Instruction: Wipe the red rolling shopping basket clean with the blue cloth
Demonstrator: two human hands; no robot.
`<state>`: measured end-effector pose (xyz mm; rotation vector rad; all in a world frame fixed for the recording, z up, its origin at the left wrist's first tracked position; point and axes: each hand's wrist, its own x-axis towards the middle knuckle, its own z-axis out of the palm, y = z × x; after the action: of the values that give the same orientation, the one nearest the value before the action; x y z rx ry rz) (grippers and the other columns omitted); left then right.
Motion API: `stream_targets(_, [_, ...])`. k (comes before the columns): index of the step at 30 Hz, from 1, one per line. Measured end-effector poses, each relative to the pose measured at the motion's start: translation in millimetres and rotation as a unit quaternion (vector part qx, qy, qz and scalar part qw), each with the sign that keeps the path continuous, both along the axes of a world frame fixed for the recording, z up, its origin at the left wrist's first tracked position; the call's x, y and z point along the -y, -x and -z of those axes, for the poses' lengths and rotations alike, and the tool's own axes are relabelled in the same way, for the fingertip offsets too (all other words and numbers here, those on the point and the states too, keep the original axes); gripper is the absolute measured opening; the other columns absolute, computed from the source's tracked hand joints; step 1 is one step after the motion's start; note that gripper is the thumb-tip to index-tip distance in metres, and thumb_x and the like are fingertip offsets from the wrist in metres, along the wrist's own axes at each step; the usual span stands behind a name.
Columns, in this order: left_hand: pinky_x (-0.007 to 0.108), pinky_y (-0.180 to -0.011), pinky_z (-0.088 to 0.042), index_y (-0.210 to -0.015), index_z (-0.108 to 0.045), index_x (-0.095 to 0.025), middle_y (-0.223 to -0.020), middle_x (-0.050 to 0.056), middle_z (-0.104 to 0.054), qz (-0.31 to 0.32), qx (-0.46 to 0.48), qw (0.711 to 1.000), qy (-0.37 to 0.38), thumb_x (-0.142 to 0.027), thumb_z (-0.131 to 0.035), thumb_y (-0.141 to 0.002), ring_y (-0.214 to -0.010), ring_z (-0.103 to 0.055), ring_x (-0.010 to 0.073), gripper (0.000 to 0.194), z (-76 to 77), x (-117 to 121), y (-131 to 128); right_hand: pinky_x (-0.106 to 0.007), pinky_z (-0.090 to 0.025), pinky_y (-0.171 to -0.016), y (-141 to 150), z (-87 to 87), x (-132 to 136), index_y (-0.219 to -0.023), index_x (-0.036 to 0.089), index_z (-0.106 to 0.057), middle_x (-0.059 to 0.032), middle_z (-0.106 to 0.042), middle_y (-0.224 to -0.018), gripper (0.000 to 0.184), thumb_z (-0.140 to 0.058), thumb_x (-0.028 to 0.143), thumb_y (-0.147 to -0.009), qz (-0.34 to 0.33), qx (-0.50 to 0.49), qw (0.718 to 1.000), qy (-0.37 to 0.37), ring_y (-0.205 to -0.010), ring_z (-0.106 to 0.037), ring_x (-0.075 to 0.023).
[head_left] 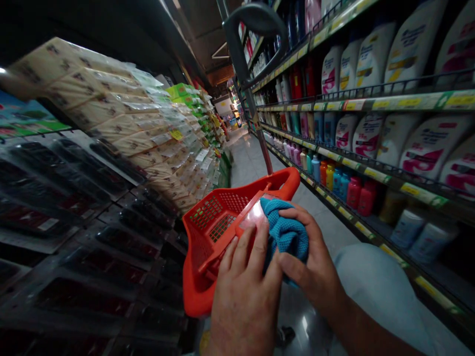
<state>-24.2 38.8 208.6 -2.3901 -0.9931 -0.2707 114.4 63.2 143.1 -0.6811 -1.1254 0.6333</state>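
A red plastic shopping basket point(208, 222) on wheels stands in front of me in a shop aisle, its dark pull handle point(252, 29) raised. My left hand point(245, 287) rests on the basket's near rim, fingers stretched flat on the red plastic. My right hand point(311, 262) is closed around a crumpled blue cloth point(285, 232) and presses it against the rim beside the left hand's fingers.
Shelves on the right point(371, 173) hold white and coloured bottles behind yellow price strips. On the left hang dark blister packs point(74, 237) and stacked wrapped packets point(111, 109). A pale tiled aisle floor point(245, 158) runs ahead. My knee in light trousers point(378, 287) shows at lower right.
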Motion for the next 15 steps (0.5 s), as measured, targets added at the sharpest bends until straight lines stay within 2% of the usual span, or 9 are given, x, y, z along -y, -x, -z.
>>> stream_targets(3, [0.048,-0.098,-0.062,-0.139,-0.058,-0.031,-0.154,0.007,-0.052,0.022,-0.015,0.999,-0.030,-0.030,-0.055,-0.097,-0.136,-0.058,0.0329,0.043,-1.3,1,7,-0.036,-0.055,-0.098,-14,2.1,-19,-0.107,0.029,-0.066,-0.0027,-0.066,-0.125,0.026,-0.073,0.022,-0.083,0.077,-0.004,0.997,0.016,-0.112,-0.066,-0.0206])
stream_targets(5, [0.044,-0.093,-0.064,-0.143,-0.053,-0.026,-0.153,0.011,-0.054,0.002,-0.007,0.998,-0.065,-0.031,-0.051,-0.098,-0.132,-0.061,0.0309,0.046,-2.6,1,17,-0.040,-0.053,-0.101,-28,2.7,-41,-0.102,0.026,-0.068,-0.0035,-0.068,-0.117,0.021,-0.070,0.019,-0.083,0.149,0.000,0.988,0.025,-0.110,-0.066,-0.0212])
stream_targets(7, [0.038,-0.082,-0.065,-0.140,-0.053,-0.015,-0.139,0.018,-0.065,-0.037,0.004,0.996,-0.086,-0.036,-0.043,-0.100,-0.115,-0.072,0.0288,0.047,-3.5,0,28,-0.044,-0.051,-0.104,-35,4.9,-57,-0.105,0.024,-0.068,-0.0054,-0.067,-0.115,0.025,-0.067,0.017,-0.082,0.216,0.006,0.976,0.032,-0.112,-0.065,-0.0231])
stream_targets(9, [0.031,-0.066,-0.063,-0.129,-0.056,-0.011,-0.111,0.016,-0.077,-0.071,0.008,0.994,-0.078,-0.040,-0.036,-0.102,-0.087,-0.077,0.0242,0.045,-3.9,-2,36,-0.045,-0.051,-0.104,-28,9.6,-56,-0.109,0.024,-0.066,-0.0070,-0.065,-0.118,0.029,-0.062,0.014,-0.082,0.249,0.029,0.968,0.021,-0.115,-0.063,-0.0238])
stream_targets(10, [0.029,-0.059,-0.060,-0.122,-0.058,-0.012,-0.097,0.012,-0.078,-0.077,0.007,0.995,-0.068,-0.042,-0.034,-0.104,-0.074,-0.076,0.0216,0.042,-4.0,-4,39,-0.044,-0.052,-0.103,-19,12.6,-50,-0.111,0.025,-0.065,-0.0075,-0.064,-0.120,0.032,-0.060,0.012,-0.082,0.247,0.051,0.968,-0.004,-0.116,-0.062,-0.0236])
stream_targets(12, [0.025,-0.049,-0.052,-0.109,-0.058,-0.019,-0.078,0.003,-0.075,-0.077,0.005,0.996,-0.044,-0.043,-0.032,-0.106,-0.057,-0.071,0.0175,0.035,-4.5,-8,43,-0.041,-0.054,-0.099,3,18.7,-34,-0.113,0.027,-0.064,-0.0072,-0.060,-0.125,0.034,-0.060,0.010,-0.083,0.225,0.109,0.963,-0.100,-0.115,-0.061,-0.0225])
stream_targets(14, [0.024,-0.044,-0.047,-0.104,-0.058,-0.022,-0.071,-0.001,-0.073,-0.080,0.006,0.996,-0.031,-0.045,-0.032,-0.106,-0.051,-0.068,0.0158,0.035,-5.6,-11,44,-0.039,-0.056,-0.094,19,23.8,-26,-0.114,0.029,-0.062,-0.0058,-0.059,-0.124,0.033,-0.061,0.013,-0.085,0.205,0.147,0.949,-0.187,-0.110,-0.061,-0.0210])
stream_targets(15, [0.024,-0.043,-0.046,-0.105,-0.058,-0.022,-0.070,-0.002,-0.073,-0.083,0.003,0.996,-0.025,-0.047,-0.033,-0.106,-0.050,-0.068,0.0156,0.036,-6.2,-12,44,-0.039,-0.057,-0.094,21,25.7,-28,-0.113,0.030,-0.061,-0.0056,-0.058,-0.123,0.031,-0.060,0.015,-0.087,0.211,0.143,0.947,-0.196,-0.109,-0.061,-0.0210])
